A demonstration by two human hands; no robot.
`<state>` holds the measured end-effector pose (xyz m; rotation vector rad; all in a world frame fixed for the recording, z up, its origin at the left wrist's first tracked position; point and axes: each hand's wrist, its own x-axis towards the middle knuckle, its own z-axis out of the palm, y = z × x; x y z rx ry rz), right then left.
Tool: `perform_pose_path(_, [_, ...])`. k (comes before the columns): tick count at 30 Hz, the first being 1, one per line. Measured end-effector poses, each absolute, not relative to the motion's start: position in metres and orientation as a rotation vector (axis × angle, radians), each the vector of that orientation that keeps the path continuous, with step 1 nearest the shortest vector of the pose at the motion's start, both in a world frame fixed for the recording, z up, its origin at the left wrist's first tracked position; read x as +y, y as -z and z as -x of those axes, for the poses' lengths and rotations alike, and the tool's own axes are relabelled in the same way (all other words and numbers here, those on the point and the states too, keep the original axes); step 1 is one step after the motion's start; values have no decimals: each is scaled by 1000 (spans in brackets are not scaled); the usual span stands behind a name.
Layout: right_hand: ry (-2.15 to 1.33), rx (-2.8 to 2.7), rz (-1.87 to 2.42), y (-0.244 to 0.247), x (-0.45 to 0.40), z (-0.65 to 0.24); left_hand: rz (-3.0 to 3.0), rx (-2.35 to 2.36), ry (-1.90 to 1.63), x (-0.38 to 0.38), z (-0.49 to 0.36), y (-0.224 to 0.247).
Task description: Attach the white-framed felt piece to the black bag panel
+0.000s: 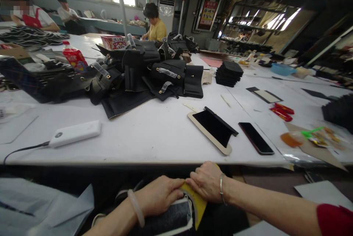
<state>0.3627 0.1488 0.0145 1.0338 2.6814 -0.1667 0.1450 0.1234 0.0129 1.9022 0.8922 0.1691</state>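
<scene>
Below the table's front edge, both hands are at a curved yellow piece point(202, 206) with a grey band along its inner edge. My right hand point(206, 181), wearing a bangle at the wrist, has its fingers curled over the yellow piece's top. My left hand point(161, 193) is closed, thumb and forefinger pressed at the yellow piece's left end. Beneath the left hand lies a dark piece with a whitish, frayed-looking border point(179, 212), beside the yellow curve. The left fingers partly cover both pieces. On the table ahead lies a black flap piece with a cream rim point(211, 127).
A phone point(256, 138) and a white power bank with a cable point(75, 133) lie near the table's front edge. Black bag parts point(165, 70) are heaped behind, with a black stack point(229, 73) to their right. Several people sit at the far tables.
</scene>
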Motion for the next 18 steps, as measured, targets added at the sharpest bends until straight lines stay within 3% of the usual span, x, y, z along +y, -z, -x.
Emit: perform_pose_path(18, [177,2476,-1194,-4,119,-357,-2147,862,-192,119,-144,-1])
